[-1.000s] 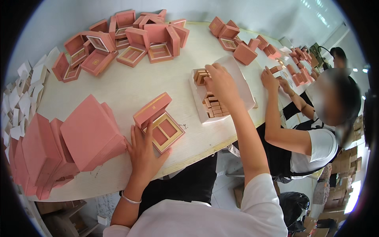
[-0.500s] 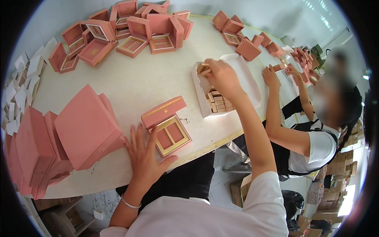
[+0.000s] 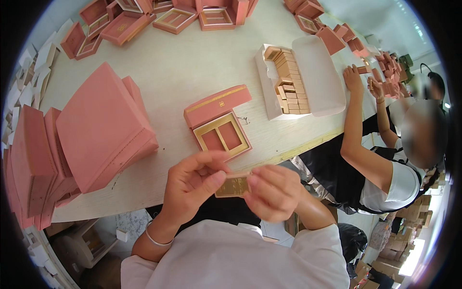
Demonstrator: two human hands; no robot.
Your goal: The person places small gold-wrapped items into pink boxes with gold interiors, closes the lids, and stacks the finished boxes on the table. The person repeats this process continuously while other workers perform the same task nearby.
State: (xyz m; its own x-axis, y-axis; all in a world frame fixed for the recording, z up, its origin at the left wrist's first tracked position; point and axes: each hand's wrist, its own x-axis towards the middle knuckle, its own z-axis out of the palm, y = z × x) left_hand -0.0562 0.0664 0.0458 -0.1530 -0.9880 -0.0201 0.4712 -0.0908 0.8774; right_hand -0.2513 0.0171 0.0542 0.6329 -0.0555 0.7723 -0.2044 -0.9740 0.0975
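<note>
Between my two hands, in front of my body near the table's edge, is a small gold rectangular piece [image 3: 234, 187] with a shiny face. My left hand [image 3: 195, 185] pinches its left end with thumb and fingers. My right hand [image 3: 275, 191] grips its right end. Just beyond them lies an opened pink box [image 3: 216, 107] with its lid flap folded back. Inside it a gold-edged frame holds two pink compartments, both without contents. To the right, a white carton [image 3: 269, 91] with its lid turned back holds rows of small beige-gold blocks [image 3: 294, 79].
Large closed pink boxes [image 3: 103, 130] stack at the left, beside white cartons [image 3: 42, 62]. Several opened pink boxes [image 3: 175, 20] line the far side. At the right a co-worker's hand [image 3: 353, 79] handles small pieces by more pink boxes [image 3: 392, 72].
My right hand has come back from the white carton with a gold piece. My left hand has left the opened pink box and meets it. The view has shifted.
</note>
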